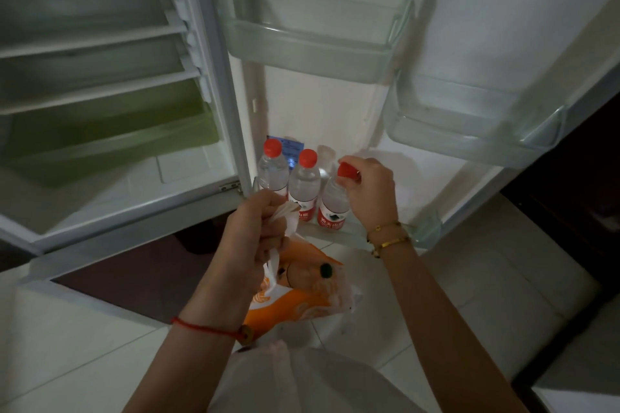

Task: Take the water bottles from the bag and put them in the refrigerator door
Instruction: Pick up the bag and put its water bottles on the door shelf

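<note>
The right hand (367,191) has its grip pinched around the red cap of a water bottle (332,208), which stands upright in the bottom door shelf (427,228) of the open refrigerator door (469,27). Just left of that grip two more capped bottles (303,189) stand in the same shelf, side by side and touching or nearly so; behind the grip a fourth, pale shape may be another bottle, but it is too dim to tell. To the right of the grip the shelf runs on bare to its clear corner, so there is open room on that side. Above the grip two clear door bins (312,54) jut out, the nearer one (469,137) overhanging the hand's right.

The left hand (255,235) has its grip closed tight on the bunched white handles of an orange plastic bag (298,292), which hangs below it over the pale tiled floor (453,295). What the bag holds is hidden by its folds. The lower bodies of the left bottles are cut off by this hand.

Left of both grips the refrigerator (100,77) stands open, its shelves dim. The front rail of the bottom shelf is hard to make out.
</note>
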Motion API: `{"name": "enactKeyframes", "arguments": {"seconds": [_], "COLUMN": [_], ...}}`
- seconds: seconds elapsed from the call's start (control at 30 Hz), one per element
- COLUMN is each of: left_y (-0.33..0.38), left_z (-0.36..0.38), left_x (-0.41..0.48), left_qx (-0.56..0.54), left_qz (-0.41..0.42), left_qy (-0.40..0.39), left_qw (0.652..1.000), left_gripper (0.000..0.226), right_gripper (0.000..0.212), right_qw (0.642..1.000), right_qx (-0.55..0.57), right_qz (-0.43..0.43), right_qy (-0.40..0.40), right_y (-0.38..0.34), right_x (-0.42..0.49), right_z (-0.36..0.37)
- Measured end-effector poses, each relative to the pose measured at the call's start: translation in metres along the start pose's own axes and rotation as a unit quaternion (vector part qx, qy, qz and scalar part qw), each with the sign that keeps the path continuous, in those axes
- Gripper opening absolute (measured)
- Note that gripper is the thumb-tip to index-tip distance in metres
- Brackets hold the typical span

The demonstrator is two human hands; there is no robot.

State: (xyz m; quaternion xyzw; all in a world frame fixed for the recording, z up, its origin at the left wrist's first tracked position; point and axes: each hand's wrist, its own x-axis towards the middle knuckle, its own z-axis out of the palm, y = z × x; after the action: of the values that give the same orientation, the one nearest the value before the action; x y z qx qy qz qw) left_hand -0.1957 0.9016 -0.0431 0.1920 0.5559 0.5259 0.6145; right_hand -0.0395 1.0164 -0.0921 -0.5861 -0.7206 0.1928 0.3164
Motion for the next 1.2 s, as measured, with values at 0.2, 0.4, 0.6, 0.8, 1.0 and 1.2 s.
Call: {"name": "enactKeyframes", "arguments": {"seconds": [0.2,0.4,0.6,0.8,1.0,1.2], "left_y": [-0.002,-0.005,-0.007,-0.011,-0.014,-0.018], "left_z": [0.003,0.007,0.016,0.023,0.037,0.046], "left_x": [-0.004,-0.012,-0.027,-0.046,-0.064,-0.071], "left_qx": [0.0,0.0,-0.004,0.004,0.016,-0.005], "left_qz": [0.001,0.004,0.011,0.025,0.046,0.059], "left_qy": [0.007,0.007,0.003,0.007,-0.002,0.021], "left_qw": [1.0,1.0,1.0,1.0,0.999,0.998], "left_gripper": [0.04,0.034,0.031,0.03,0.008,0.038], "right_gripper": [0.04,0.033,0.038,0.041,0.037,0.036], "right_qw": [1.0,0.998,0.923,0.901,0.921,0.9], "right_qx": [0.022,0.001,-0.098,-0.011,0.09,0.151], "right_qz": [0.015,0.044,0.243,0.283,0.333,0.379], "right_qy": [-0.005,0.047,-0.283,-0.328,-0.179,-0.153], "right_y": [0.003,0.024,0.1,0.125,0.125,0.136], "right_x": [0.001,-0.036,-0.091,-0.128,-0.14,-0.135], "right_z": [0.008,0.012,0.06,0.089,0.099,0.098]}}
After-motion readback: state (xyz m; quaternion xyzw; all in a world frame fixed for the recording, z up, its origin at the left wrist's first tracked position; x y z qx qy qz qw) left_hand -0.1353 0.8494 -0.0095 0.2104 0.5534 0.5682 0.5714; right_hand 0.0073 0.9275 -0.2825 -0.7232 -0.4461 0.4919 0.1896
